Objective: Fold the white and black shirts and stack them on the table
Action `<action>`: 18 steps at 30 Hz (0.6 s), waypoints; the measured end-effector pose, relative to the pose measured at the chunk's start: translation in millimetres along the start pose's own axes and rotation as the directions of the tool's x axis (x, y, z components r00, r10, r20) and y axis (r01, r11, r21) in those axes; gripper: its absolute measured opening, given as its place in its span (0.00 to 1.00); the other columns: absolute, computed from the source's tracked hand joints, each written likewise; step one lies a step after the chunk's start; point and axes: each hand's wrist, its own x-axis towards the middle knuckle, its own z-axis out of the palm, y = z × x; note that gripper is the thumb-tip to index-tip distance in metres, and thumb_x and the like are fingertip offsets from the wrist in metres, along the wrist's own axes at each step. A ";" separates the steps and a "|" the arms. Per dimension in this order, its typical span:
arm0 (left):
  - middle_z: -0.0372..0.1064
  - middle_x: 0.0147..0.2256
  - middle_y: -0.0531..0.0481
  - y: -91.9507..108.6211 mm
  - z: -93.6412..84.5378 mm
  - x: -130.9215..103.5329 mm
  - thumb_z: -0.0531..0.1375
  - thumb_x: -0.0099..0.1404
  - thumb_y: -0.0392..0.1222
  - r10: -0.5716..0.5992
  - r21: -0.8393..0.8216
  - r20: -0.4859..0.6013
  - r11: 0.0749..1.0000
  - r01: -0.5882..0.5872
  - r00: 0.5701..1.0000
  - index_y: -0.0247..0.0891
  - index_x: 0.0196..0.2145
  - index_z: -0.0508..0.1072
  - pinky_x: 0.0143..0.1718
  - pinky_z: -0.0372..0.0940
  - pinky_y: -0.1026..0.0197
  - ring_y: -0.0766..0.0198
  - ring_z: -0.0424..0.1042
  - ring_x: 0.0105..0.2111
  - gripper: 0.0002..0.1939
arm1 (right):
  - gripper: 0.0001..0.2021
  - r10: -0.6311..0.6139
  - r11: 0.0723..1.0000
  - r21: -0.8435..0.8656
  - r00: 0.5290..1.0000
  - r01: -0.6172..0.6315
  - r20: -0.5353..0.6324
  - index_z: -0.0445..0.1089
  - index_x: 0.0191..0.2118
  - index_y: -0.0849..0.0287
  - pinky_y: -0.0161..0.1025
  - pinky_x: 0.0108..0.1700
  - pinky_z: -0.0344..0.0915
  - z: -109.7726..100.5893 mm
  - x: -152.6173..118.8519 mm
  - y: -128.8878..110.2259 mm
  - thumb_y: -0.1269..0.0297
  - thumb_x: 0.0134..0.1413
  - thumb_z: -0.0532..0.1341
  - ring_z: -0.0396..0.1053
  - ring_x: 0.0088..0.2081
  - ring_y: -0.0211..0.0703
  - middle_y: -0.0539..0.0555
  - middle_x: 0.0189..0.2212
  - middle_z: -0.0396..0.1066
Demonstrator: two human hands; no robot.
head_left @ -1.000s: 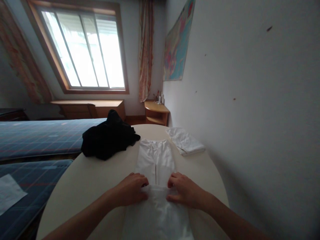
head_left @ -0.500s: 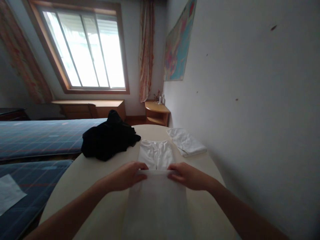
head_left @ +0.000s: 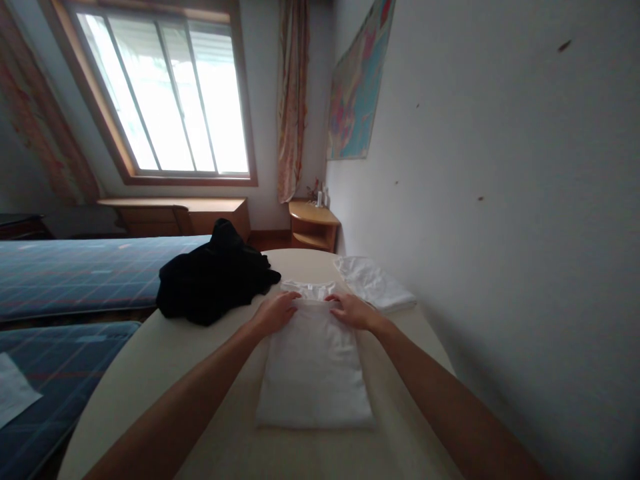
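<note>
In the head view, a smooth white fabric garment with a gathered waistband point(head_left: 315, 370) lies in the middle of a round cream tabletop point(head_left: 135, 377), folded over on itself into a long, fairly neat panel. The left hand point(head_left: 277, 312) and right hand point(head_left: 351, 311) are at the two far corners of the upper layer, each apparently pinching its edge between thumb and curled fingers. The lengthwise halving looks done, and the crosswise fold seems nearly complete: the near edge lies straight, and only a narrow strip of waistband shows beyond the hands. What seems left is letting go of that edge and smoothing it. Just beyond the right hand lies a flat, folded white cloth point(head_left: 377, 283), seemingly finished. To the left, a crumpled black fabric heap point(head_left: 215, 277) sits unfolded on the tabletop.
</note>
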 end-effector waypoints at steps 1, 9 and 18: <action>0.72 0.53 0.42 -0.5 6.0 -3.8 0.60 0.63 0.34 0.005 0.008 -0.020 1.000 -0.004 1.000 0.39 0.53 0.73 0.57 0.62 0.49 0.50 0.70 0.54 0.20 | 0.22 -0.001 1.000 -0.029 1.000 0.001 -0.012 0.68 0.56 0.62 0.46 0.58 0.62 7.7 -2.6 1.8 0.71 0.54 0.63 0.69 0.54 0.50 0.62 0.53 0.72; 0.67 0.56 0.45 20.4 8.8 -50.5 0.60 0.67 0.39 0.293 0.025 0.011 0.956 -0.293 0.956 0.43 0.52 0.71 0.60 0.60 0.48 0.54 0.65 0.58 0.15 | 0.14 -0.201 0.979 -0.056 0.978 0.198 -0.051 0.72 0.48 0.58 0.47 0.59 0.59 12.0 -55.5 -34.0 0.65 0.55 0.66 0.65 0.54 0.50 0.59 0.50 0.71; 0.34 0.72 0.42 22.3 11.6 -101.5 0.56 0.71 0.49 0.340 0.033 0.344 0.927 -0.373 0.875 0.46 0.71 0.47 0.67 0.42 0.38 0.45 0.35 0.71 0.36 | 0.15 -0.437 0.889 0.017 0.839 0.457 0.325 0.74 0.41 0.55 0.39 0.45 0.64 20.9 -117.6 -83.3 0.56 0.47 0.70 0.72 0.40 0.46 0.53 0.37 0.75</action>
